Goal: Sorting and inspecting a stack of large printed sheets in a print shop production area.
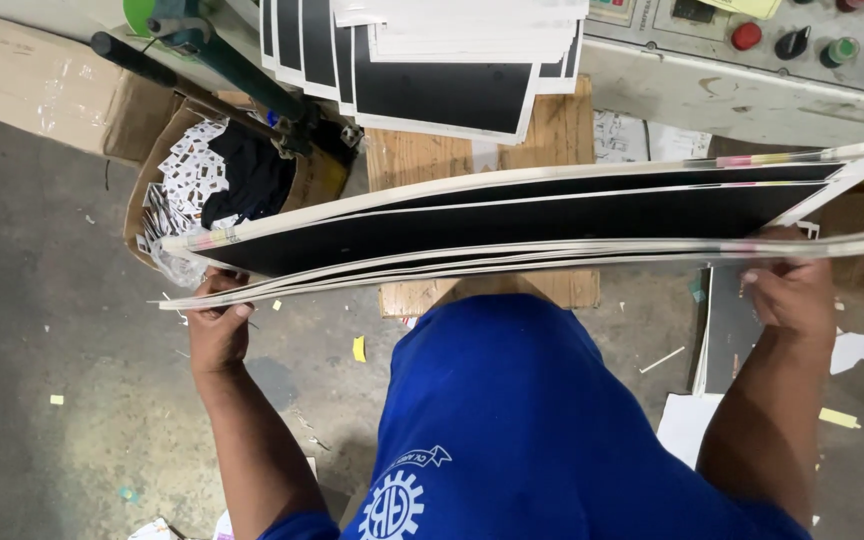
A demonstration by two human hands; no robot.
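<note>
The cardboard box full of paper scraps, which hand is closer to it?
Left. The left hand grips the end of the sheets just below the box. The right hand holds the other end, far across from it.

light: dim, even indoor | shadows: soft | focus: sharp | edges: wide-angle bending

Grey concrete floor is strewn with paper scraps. A cardboard box of offcuts stands beside a wooden pallet. A machine's control panel fills the upper right.
</note>
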